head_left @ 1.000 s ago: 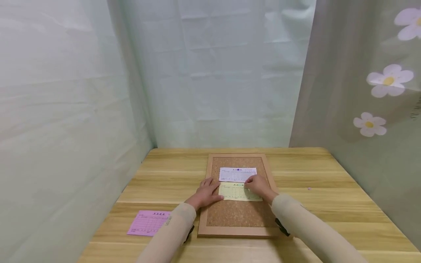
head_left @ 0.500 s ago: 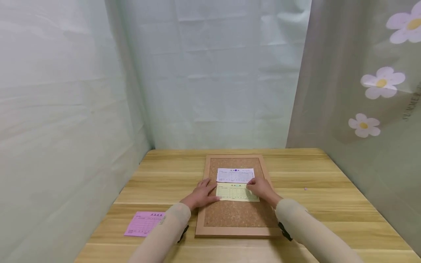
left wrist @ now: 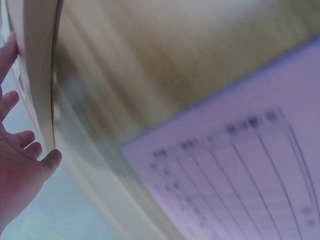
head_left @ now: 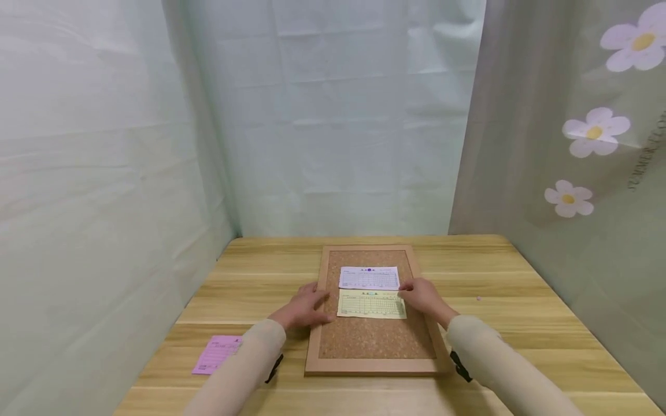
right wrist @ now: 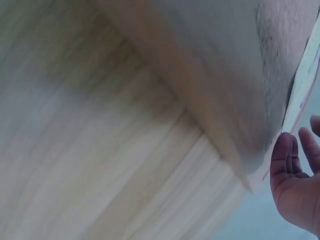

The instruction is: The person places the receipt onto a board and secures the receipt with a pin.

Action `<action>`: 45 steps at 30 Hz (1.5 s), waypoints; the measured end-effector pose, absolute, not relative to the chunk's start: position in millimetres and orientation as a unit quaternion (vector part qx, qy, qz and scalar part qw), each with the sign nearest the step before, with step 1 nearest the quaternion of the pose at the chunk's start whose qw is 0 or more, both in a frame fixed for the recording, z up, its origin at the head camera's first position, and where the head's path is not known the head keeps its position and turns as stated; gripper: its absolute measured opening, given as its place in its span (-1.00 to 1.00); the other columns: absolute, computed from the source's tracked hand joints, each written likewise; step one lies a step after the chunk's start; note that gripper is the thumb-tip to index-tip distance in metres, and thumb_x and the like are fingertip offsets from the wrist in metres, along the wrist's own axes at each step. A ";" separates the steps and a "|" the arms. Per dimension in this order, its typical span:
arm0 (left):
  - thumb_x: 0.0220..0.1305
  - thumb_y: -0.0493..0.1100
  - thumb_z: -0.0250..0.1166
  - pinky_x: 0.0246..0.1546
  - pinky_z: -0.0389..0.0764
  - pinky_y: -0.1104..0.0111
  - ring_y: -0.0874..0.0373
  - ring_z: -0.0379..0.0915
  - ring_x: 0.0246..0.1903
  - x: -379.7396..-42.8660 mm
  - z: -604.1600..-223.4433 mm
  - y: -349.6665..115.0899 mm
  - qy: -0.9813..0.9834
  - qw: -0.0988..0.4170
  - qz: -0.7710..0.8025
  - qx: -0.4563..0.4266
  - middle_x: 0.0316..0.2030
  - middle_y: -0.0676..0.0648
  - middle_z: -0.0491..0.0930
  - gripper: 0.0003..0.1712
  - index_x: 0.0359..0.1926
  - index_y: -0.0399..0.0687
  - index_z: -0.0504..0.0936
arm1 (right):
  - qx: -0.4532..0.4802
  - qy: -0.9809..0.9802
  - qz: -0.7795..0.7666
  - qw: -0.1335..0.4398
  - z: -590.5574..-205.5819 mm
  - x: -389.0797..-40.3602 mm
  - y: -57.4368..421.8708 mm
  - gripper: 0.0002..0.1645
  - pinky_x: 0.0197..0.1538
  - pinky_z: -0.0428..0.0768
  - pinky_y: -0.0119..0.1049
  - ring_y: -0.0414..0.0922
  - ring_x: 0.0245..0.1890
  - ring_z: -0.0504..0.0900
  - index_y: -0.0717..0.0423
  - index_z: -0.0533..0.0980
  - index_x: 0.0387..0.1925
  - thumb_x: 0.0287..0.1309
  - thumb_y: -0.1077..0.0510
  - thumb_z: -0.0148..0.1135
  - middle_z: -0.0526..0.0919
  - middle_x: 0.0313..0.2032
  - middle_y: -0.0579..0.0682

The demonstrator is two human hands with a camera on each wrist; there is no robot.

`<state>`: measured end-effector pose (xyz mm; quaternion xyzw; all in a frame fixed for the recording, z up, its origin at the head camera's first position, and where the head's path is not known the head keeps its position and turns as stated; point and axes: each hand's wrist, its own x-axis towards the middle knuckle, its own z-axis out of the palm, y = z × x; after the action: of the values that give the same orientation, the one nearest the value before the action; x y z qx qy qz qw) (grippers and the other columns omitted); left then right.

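A wood-framed corkboard (head_left: pixel 377 341) lies on the table in the head view. On its cork are a pale lilac printed slip (head_left: pixel 368 278) and, just below, a pale yellow printed slip (head_left: pixel 372 304). A small purple dot, perhaps a pin head, marks the lilac slip's top edge; a pale bluish one marks the yellow slip's. My left hand (head_left: pixel 304 307) is at the board's left frame, fingers spread, holding nothing. At the yellow slip's upper right corner is my right hand (head_left: pixel 426 300), its fingers bent loosely; in the right wrist view they show no object between them.
A pink printed slip (head_left: pixel 215 353) lies on the table (head_left: pixel 250 271) at left, partly covered by the left sleeve; it fills much of the left wrist view. Right of the board is a tiny pink object (head_left: pixel 478 298). Pale curtains (head_left: pixel 338 144) hang around the table.
My left hand has drawn off the yellow slip's left edge toward the frame. The right hand has slid right, from near the slip's top middle to its corner. The view has shifted slightly.
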<state>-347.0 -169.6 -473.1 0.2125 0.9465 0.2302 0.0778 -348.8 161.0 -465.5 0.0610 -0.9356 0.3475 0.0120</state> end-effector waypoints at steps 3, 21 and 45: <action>0.18 0.06 0.45 0.33 0.10 -0.17 -0.36 -0.05 0.42 -347.0 -469.5 -176.6 0.947 0.070 0.224 0.219 0.42 -0.45 0.09 -0.14 0.39 -0.23 0.37 | 0.057 -0.936 0.348 0.021 -462.8 -348.8 167.2 -0.81 -0.23 0.55 -0.14 -0.06 -0.30 0.54 0.26 0.67 -0.20 0.25 0.21 0.26 0.68 -0.25 0.06; 0.37 0.07 0.27 0.27 0.14 -0.25 -0.44 0.03 0.36 -335.8 -446.0 -243.3 0.946 0.040 0.261 0.186 0.37 -0.52 0.13 -0.20 0.44 -0.30 0.26 | 0.131 -0.942 0.309 0.004 -466.4 -348.9 197.2 -0.39 0.14 0.44 0.21 0.35 0.19 0.43 0.42 0.42 0.25 0.30 0.11 0.27 0.47 0.19 0.42; 0.35 0.06 0.29 0.12 0.33 -0.25 -0.55 0.22 0.20 -284.0 -453.3 -361.5 0.955 0.032 0.281 0.088 0.24 -0.62 0.26 -0.14 0.35 -0.54 0.24 | 0.107 -0.940 0.302 -0.114 -474.8 -342.7 215.6 -0.03 0.27 0.25 0.28 0.37 0.37 0.19 0.22 0.18 0.48 0.19 -0.07 0.39 0.22 0.38 0.41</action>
<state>-284.0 -361.5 -453.3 0.0878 0.9552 0.2808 0.0319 -342.7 215.6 -474.8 0.1066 -0.9404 0.3024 -0.1137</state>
